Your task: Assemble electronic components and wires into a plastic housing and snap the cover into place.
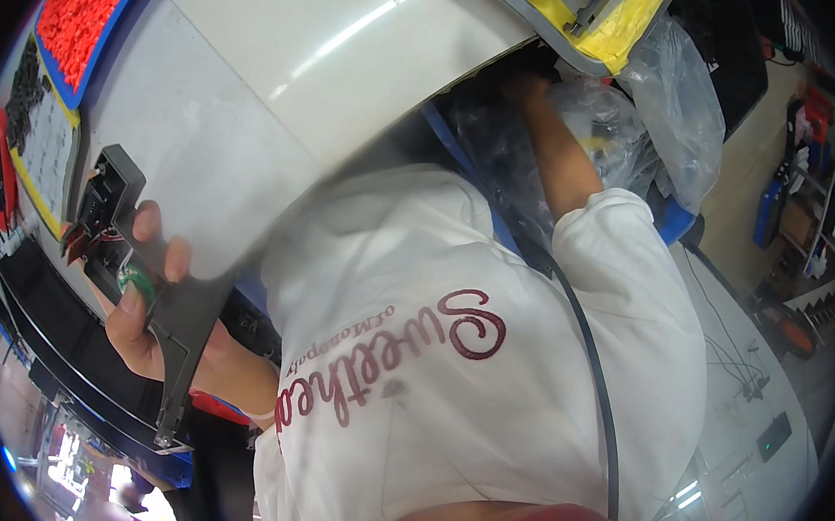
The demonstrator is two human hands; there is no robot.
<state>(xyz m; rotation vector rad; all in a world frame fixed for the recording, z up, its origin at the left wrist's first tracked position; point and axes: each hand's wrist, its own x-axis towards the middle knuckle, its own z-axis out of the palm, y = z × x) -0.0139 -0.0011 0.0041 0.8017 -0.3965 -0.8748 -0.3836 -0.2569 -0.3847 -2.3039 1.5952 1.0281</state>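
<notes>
My left hand (130, 337) is closed around a dark grey, angular plastic housing (184, 320) at the left edge of the table. Its long tapered end points down toward me, while the blocky end tilts up and away. A small green circuit board (135, 280) and some thin wires show in the housing, by my thumb. On the right, my right arm reaches down past the table edge, beside a clear plastic bag (601, 117). Only the shadowed back of my right hand (527, 86) shows; its fingers are hidden in the dark under the table.
The white tabletop (233, 109) curves across the top. A blue-rimmed bin of red pieces (82, 37) stands at the far left. At the far right, a grey tray with yellow lining (616, 48) holds dark parts. A black cable (595, 374) hangs across my shirt.
</notes>
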